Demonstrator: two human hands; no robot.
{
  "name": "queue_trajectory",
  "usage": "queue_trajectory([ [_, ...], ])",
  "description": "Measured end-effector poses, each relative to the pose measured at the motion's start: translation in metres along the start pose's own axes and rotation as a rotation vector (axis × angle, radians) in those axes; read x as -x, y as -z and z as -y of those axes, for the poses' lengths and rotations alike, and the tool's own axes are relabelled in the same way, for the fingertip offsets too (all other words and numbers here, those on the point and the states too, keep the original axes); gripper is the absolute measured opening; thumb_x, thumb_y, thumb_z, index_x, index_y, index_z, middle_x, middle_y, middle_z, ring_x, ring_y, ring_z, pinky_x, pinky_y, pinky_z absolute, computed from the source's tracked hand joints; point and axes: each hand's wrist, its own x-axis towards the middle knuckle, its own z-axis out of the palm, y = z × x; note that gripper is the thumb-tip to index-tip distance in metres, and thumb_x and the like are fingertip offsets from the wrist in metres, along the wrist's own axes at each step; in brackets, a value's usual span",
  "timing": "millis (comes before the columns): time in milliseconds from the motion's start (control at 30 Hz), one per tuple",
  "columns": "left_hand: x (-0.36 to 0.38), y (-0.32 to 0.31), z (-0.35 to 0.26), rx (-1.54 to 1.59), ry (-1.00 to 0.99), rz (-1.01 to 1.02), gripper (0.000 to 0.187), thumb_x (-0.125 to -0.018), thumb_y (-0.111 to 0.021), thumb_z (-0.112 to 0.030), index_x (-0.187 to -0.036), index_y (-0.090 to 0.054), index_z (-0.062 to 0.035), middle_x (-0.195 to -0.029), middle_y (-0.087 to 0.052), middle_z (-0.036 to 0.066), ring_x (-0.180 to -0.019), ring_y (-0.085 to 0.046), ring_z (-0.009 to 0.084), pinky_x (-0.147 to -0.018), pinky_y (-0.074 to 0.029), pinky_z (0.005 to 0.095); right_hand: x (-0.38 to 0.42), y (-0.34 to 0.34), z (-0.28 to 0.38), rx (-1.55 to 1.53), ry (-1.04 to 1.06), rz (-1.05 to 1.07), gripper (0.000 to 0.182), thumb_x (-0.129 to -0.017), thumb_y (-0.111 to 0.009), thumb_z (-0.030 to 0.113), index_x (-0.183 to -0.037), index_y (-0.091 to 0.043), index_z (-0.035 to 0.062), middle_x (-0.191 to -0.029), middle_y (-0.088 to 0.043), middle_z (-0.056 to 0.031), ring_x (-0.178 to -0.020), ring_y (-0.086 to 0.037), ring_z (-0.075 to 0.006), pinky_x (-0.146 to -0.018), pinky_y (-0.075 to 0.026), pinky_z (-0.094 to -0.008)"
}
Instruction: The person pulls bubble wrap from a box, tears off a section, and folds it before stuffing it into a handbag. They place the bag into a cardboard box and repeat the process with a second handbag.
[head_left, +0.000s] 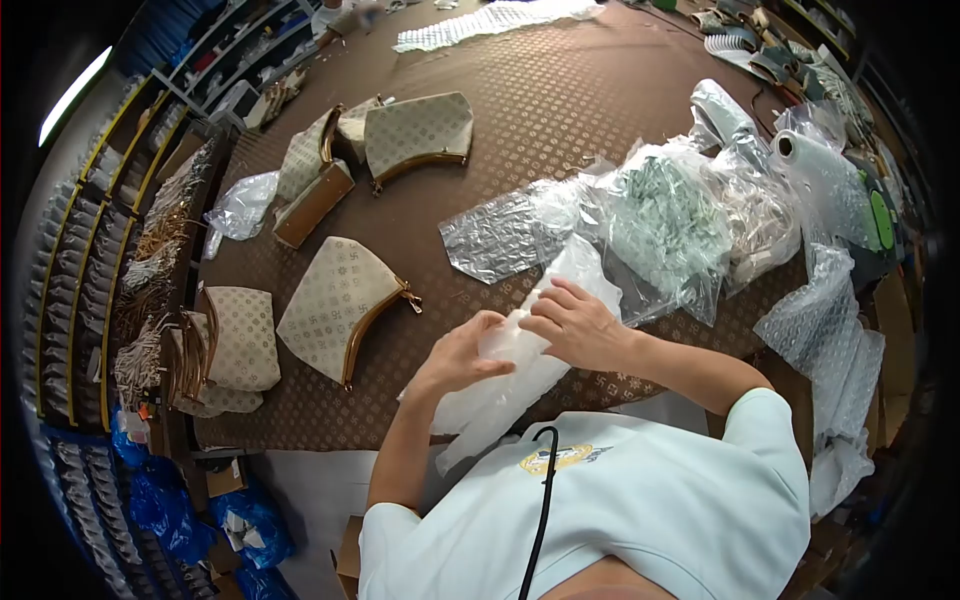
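A translucent white packing sheet (505,400) lies along the table's near edge and hangs toward my body. My left hand (460,355) is over its left side, thumb apart from the curved fingers. My right hand (578,328) has its fingers bent onto the crumpled white plastic, gripping it close to the left fingertips. To the left of my hands lies a beige patterned handbag (335,305) with a gold-coloured frame and clasp. Beyond the sheet is a flat clear plastic bag (490,240).
More patterned bags (418,130) lie farther back, with another group (240,338) at the left edge. Right of me are a plastic bag of pale green material (665,215), a film roll (825,180) and bubble wrap (825,330). Racks (75,290) stand at left.
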Motion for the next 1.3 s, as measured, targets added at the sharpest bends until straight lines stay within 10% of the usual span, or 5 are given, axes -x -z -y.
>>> queue_trajectory([
  [300, 0.017, 0.004, -0.024, -0.103, 0.024, -0.070, 0.063, -0.067, -0.072, -0.052, -0.106, -0.053, -0.0068, -0.098, -0.061, 0.012, -0.088, -0.061, 0.0281, -0.077, -0.047, 0.0357, -0.013, 0.024, 0.002, 0.077, -0.004, 0.209, 0.066, -0.055, -0.079, 0.029, -0.113, -0.052, 0.0119, -0.131, -0.038, -0.0069, -0.102, -0.050, -0.0218, -0.091, -0.037, -0.0420],
  [633, 0.019, -0.025, -0.061, -0.696, -0.148, -0.262, 0.117, -0.055, -0.073, -0.060, -0.138, -0.018, 0.0001, -0.124, -0.045, 0.015, -0.116, -0.043, 0.0289, -0.104, -0.018, 0.0570, -0.016, 0.015, -0.001, 0.083, 0.024, 0.233, 0.040, -0.060, -0.073, 0.024, -0.091, -0.055, 0.0050, -0.083, -0.056, -0.0069, -0.080, -0.058, -0.0208, -0.064, -0.049, -0.0319],
  [800, 0.008, -0.015, -0.038, -0.491, -0.085, -0.287, 0.058, -0.066, -0.076, -0.028, -0.116, -0.054, -0.0092, -0.092, -0.062, 0.011, -0.088, -0.060, 0.0264, -0.078, -0.047, 0.0357, -0.019, 0.031, 0.003, 0.064, 0.030, 0.158, 0.061, -0.067, -0.071, 0.032, -0.119, -0.049, 0.0090, -0.090, -0.055, -0.0032, -0.094, -0.055, -0.0202, -0.095, -0.038, -0.0403],
  [933, 0.010, 0.015, -0.031, -0.165, 0.015, -0.368, 0.053, -0.066, -0.077, -0.025, -0.112, -0.057, -0.0073, -0.100, -0.063, 0.009, -0.091, -0.061, 0.0232, -0.079, -0.048, 0.0336, -0.009, 0.062, -0.021, 0.111, -0.302, 0.092, 0.116, -0.055, -0.075, 0.057, -0.141, -0.017, 0.0059, -0.144, -0.021, -0.0162, -0.136, -0.008, -0.0370, -0.110, -0.005, -0.0505],
  [1300, -0.020, 0.046, -0.033, 0.323, -0.182, -0.001, 0.041, -0.067, -0.078, -0.006, -0.104, -0.060, 0.0010, -0.096, -0.062, 0.003, -0.087, -0.056, 0.0106, -0.077, -0.047, 0.0250, 0.024, 0.051, -0.048, -0.604, -0.548, -0.015, 0.127, -0.055, -0.079, 0.051, -0.141, 0.004, 0.0057, -0.142, -0.017, -0.0255, -0.132, -0.019, -0.0382, -0.108, -0.021, -0.0411],
])
